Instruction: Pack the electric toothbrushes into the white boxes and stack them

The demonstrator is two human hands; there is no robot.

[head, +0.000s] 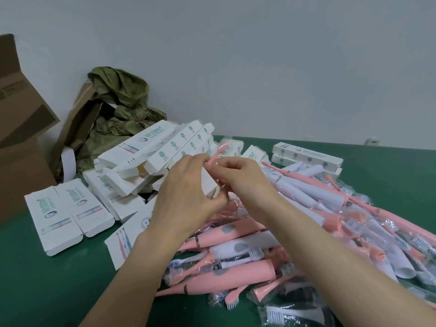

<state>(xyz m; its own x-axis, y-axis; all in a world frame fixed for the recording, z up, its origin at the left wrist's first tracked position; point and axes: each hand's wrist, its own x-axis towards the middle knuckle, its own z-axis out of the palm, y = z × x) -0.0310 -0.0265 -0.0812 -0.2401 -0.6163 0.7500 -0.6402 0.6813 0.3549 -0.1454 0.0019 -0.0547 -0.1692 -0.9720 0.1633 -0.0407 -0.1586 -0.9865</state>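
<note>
The left hand [188,192] is gripping a white box [208,182] above the bench [59,279], fingers curled round it, while the right hand [240,175] is pinching a pink toothbrush [218,153] whose wrapped head is sticking up between the two hands; how much of it is already inside the box is hidden; the step looks like the feeding-in, and it is probably going best with the box held steady and the brush sliding straight along its length, so the clear wrap is not snagging on a flap; the hands are working in tight room, with the heap of boxes [153,156] just behind them and the pile of toothbrushes [259,244] spreading beneath the right forearm; bare bench is lying open at the near left, beside two boxes lying flat [68,213], for stacking.
</note>
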